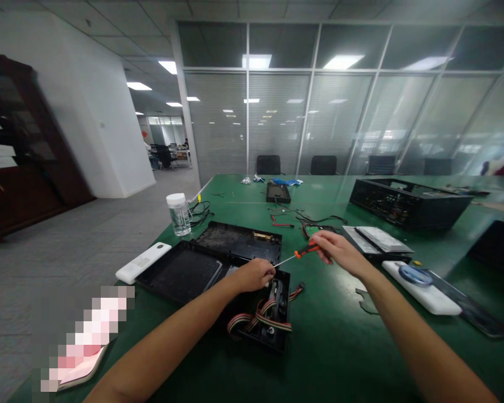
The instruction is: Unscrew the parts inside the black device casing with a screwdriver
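Observation:
My right hand [338, 251] is closed around the red and black handle of a screwdriver [306, 249]. The shaft slants down and left to the fingertips of my left hand [254, 274]. That hand is closed over the black casing, and whatever its fingers hold is hidden. Beneath and beside it lies an opened black plastic casing [182, 271] with shallow tray-like parts. At its right end a narrow black section [282, 294] holds components, and a striped multicoloured cable [273, 323] loops over it.
A clear bottle [180, 217] and a white device [143, 263] stand left on the green table [327, 347]. On the right are silver drives [386, 239], another white device [424, 294] and a black computer case [409, 204]. Loose cables [282, 224] lie beyond my hands.

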Action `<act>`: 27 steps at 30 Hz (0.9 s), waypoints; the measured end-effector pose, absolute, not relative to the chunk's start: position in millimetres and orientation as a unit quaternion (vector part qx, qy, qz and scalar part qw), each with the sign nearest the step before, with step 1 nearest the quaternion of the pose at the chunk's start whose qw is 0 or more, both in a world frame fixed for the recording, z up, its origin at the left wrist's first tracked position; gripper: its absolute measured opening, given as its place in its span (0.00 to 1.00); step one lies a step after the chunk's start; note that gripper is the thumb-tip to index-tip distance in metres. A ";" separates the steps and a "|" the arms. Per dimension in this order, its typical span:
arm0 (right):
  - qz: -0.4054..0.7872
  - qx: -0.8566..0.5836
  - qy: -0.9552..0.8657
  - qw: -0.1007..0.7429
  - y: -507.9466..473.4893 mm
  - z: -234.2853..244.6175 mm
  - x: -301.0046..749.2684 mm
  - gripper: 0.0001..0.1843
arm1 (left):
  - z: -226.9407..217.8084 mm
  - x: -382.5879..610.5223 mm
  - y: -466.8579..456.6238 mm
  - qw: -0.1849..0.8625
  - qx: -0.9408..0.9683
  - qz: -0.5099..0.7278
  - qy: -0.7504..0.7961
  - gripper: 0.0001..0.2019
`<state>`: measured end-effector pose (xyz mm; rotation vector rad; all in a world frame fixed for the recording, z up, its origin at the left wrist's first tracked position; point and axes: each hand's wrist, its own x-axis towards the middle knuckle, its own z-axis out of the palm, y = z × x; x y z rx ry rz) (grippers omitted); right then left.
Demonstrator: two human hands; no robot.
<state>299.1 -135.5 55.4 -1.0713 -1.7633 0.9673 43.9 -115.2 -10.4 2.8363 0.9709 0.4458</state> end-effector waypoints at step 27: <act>-0.045 -0.381 -0.909 0.164 -291.6 -27.5 228.6 0.20 | 15.9 -16.5 -75.6 -0.025 0.911 0.103 0.399 0.12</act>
